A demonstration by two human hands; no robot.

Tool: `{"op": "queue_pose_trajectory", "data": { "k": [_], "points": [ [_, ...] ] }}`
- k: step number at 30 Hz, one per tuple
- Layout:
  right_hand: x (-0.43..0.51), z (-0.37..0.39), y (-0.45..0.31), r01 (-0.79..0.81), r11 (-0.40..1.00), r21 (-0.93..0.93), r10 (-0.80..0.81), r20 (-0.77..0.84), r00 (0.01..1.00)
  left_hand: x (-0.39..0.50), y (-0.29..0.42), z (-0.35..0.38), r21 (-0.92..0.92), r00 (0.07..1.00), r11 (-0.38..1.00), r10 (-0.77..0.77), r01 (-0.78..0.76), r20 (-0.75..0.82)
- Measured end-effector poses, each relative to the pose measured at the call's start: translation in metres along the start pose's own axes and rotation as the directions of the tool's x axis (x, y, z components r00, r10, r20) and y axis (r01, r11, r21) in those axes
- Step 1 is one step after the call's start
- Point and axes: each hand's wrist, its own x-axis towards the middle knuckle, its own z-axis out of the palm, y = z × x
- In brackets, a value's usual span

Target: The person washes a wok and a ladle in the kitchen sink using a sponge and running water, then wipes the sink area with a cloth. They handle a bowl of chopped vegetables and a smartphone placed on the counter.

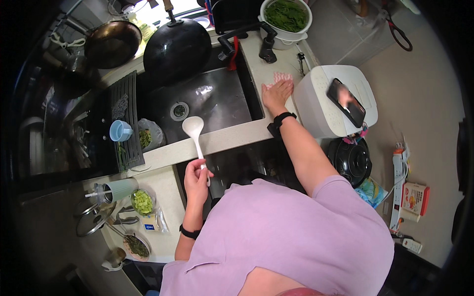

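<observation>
My left hand (196, 179) grips the handle of a white ladle (193, 127). Its bowl reaches over the front rim of the dark sink (222, 97), near the drain strainer (179, 111). On the counter right of the sink, my right hand (277, 94) lies palm down over a pink-and-white patterned cloth (283, 77). Part of the cloth is hidden beneath the palm, and whether the fingers grip it cannot be seen. A white lidded appliance (309, 101) stands just right of that hand, with a phone (346, 103) on top.
A black wok (177, 50) leans at the sink's back by the black faucet (267, 50). Leafy greens (285, 14) fill a white colander. A blue cup (120, 131) sits on the ridged drain mat (127, 83). Chopped green vegetables (143, 201) and a tumbler (120, 189) occupy the left counter.
</observation>
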Motion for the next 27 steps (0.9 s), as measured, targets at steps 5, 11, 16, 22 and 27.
{"op": "queue_pose_trajectory", "data": {
  "k": [5,11,16,22,27],
  "points": [
    [0.033,0.031,-0.033,0.241,0.966,-0.096,-0.234,0.083,0.969,-0.012,0.0,-0.019,-0.073,0.994,0.996,-0.064,0.057,-0.089],
    [0.064,0.064,-0.061,0.445,0.892,-0.084,-0.449,-0.042,0.892,-0.007,0.018,-0.019,-0.118,0.992,0.993,-0.044,0.031,-0.115],
    [0.085,0.083,-0.066,0.522,0.852,-0.04,-0.523,-0.017,0.852,-0.008,0.023,-0.022,-0.103,0.991,0.994,-0.06,0.048,-0.116],
    [0.134,0.087,-0.073,0.524,0.85,0.058,-0.527,0.092,0.845,-0.015,0.026,-0.023,-0.123,0.99,0.992,-0.032,0.015,-0.134],
    [0.146,0.092,-0.083,0.44,0.898,-0.017,-0.429,0.191,0.883,-0.033,0.026,-0.031,-0.099,0.985,0.993,-0.076,0.061,-0.154]
  ]
}}
